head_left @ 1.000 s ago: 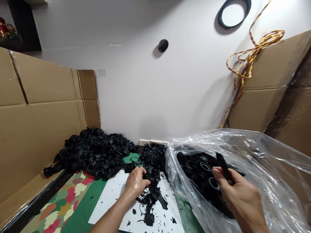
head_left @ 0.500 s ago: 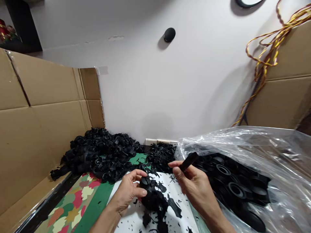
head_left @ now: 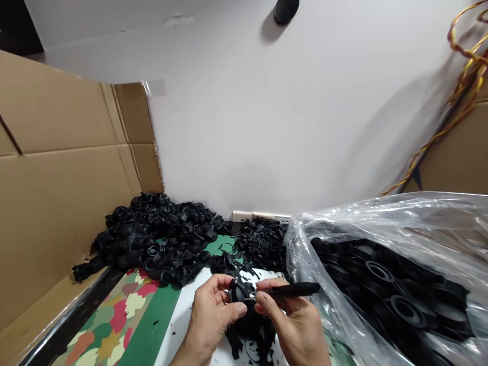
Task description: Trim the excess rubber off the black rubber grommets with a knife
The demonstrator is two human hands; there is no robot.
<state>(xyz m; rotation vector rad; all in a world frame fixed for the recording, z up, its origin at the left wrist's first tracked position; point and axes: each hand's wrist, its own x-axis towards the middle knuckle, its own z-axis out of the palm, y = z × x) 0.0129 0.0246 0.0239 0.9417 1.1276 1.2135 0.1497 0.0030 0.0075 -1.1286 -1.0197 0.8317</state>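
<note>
My left hand [head_left: 211, 317] is closed around a black ribbed rubber part [head_left: 239, 292] and holds it up over the white sheet [head_left: 179, 325]. My right hand [head_left: 293, 325] grips a slim black tool [head_left: 295, 290], whose tip touches the part. Both hands meet at the bottom centre of the head view. Black rubber trimmings [head_left: 251, 338] lie under them on the sheet.
A heap of black ribbed parts [head_left: 152, 244] sits at the left against a cardboard wall [head_left: 57, 173]. A clear plastic bag [head_left: 385, 234] of similar parts [head_left: 385, 284] fills the right. A smaller pile of scraps [head_left: 263, 239] lies by the white wall. Yellow-red cable [head_left: 457, 86] hangs at the right.
My right hand came out of the bag with the tool and moved left to meet my left hand. My left hand lifted a part off the sheet. The view tilted down.
</note>
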